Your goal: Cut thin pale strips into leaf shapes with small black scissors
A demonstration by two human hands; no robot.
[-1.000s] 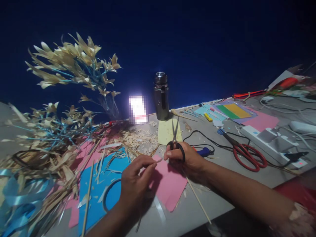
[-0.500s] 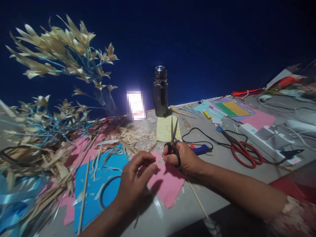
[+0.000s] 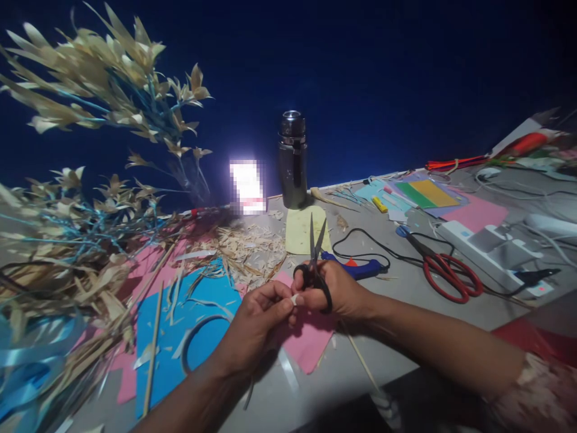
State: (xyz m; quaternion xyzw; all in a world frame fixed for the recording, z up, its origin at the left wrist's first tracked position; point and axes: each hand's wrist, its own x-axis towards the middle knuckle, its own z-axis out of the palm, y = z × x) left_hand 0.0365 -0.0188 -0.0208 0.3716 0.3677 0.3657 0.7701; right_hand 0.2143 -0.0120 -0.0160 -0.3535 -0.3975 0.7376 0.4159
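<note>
- At near centre, shows a clear strip (image 3: 288,371) flat on grey table (image 3: 267,402); nr R of it, thin pale stick (image 3: 361,359), slanting.
- At near L, shows blue ribbon (image 3: 42,355) in loops; R of that, blue sheet (image 3: 174,334) w/ scraps & pale ring (image 3: 184,349) on top.
- At centre, over pink sheet (image 3: 311,349), holds small pale pc (image 3: 294,299): L hand (image 3: 259,325) w/ thumb & finger narrow on it, R thumb tip right at it too.
- Grips black-handled scissors (image 3: 317,243) in R hand (image 3: 340,291), w/ fingers bent round the loops; blades slightly apart, tips pointing far.
- Just past hands, shows pale shavings (image 3: 247,246) heaped L of centre, yellow sheet (image 3: 297,231) R of these, blue tool (image 3: 367,269) just beyond R hand.
- At mid R, well apart from hands, shows red-handled scissors (image 3: 451,276) & white power strip (image 3: 496,255).
- At far R, shows green-yellow sheet (image 3: 428,192) nr 2nd pink sheet (image 3: 484,213).
- At far centre, shows dark flask (image 3: 293,165) upright; L of it, bright blurred-out patch (image 3: 247,186).
- At far L, shows pale flowers (image 3: 121,90) on blue stems.
</note>
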